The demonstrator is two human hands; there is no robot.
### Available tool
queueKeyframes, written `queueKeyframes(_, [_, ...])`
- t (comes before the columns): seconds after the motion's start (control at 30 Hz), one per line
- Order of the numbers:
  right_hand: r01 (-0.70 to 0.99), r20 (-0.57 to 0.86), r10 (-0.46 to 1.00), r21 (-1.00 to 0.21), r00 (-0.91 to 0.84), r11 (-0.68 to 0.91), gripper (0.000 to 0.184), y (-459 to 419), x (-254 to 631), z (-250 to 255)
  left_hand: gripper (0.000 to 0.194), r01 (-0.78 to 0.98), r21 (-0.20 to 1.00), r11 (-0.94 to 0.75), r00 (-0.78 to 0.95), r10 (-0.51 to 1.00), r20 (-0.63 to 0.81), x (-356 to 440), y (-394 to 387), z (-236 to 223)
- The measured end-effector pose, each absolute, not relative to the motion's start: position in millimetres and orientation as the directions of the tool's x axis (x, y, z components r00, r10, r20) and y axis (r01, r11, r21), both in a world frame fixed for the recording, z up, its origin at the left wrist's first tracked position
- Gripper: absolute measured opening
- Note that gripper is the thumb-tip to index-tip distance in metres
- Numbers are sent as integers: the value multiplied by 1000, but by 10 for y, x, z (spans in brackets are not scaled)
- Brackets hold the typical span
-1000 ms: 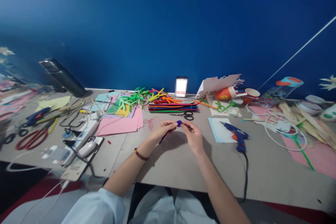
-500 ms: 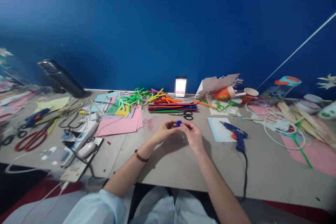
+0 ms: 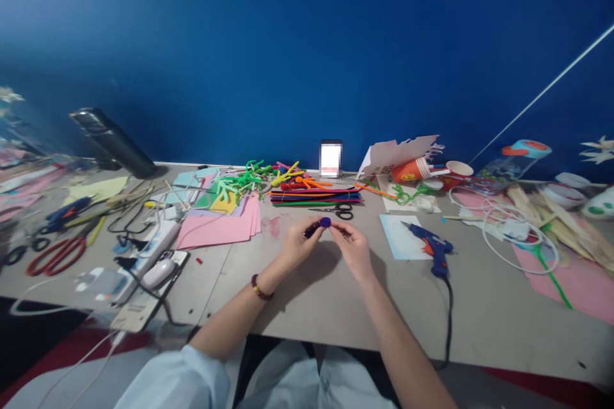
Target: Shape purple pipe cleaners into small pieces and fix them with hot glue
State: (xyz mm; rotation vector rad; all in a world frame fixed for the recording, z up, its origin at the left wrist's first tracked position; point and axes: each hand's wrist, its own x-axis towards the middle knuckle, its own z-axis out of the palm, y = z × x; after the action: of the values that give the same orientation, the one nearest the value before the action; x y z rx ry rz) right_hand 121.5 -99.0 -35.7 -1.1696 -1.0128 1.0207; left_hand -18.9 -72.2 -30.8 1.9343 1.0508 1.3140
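Briefly, the person's left hand [image 3: 300, 244] and right hand [image 3: 354, 249] were raised together above the table, their fingertips close but not visibly touching. The left hand pinched a dark pipe cleaner [image 3: 311, 229], and a small purple pompom [image 3: 325, 222] sat at its end, with the right fingertips at or against it. Whether the pompom was fixed to the stem could not be determined.

Other material was present in varying states. Shaped green and yellow pipe-cleaner pieces [image 3: 240, 182] lay at the far side of the table, while a bundle of straight multicoloured pipe cleaners [image 3: 314, 197] lay unformed beside them. Small black scissors [image 3: 336, 211] rested just in front of the bundle. A blue hot glue gun [image 3: 432, 249] lay unheld beside a light blue card [image 3: 398, 236].

The grey table [image 3: 311, 319] also carried pink paper sheets [image 3: 218, 223], red-handled scissors [image 3: 55, 255] and a white power strip [image 3: 160, 243]. A deep blue wall [image 3: 307, 45] stood behind.
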Motion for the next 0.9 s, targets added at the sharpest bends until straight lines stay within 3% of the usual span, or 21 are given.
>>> queueKeyframes(0.17, [-70,101,967,-990,235,120,21,-997,1227,-331,30,51,975,-217,232,952,199,-171,-673,-311])
queueKeyframes(0.33, [-61,84,962,-993,261,103,19,-983,1237,-333,37,-87,995,51,345,938,-17,-204,-646,-234])
queueKeyframes(0.6, [-100,25,975,-994,222,48,30,-972,1223,-371,35,-161,960,230,544,832,-108,-256,-635,-227])
queueKeyframes(0.9, [-137,20,993,-990,113,36,36,-979,1224,-352,39,-174,949,264,589,800,-114,-276,-638,-230])
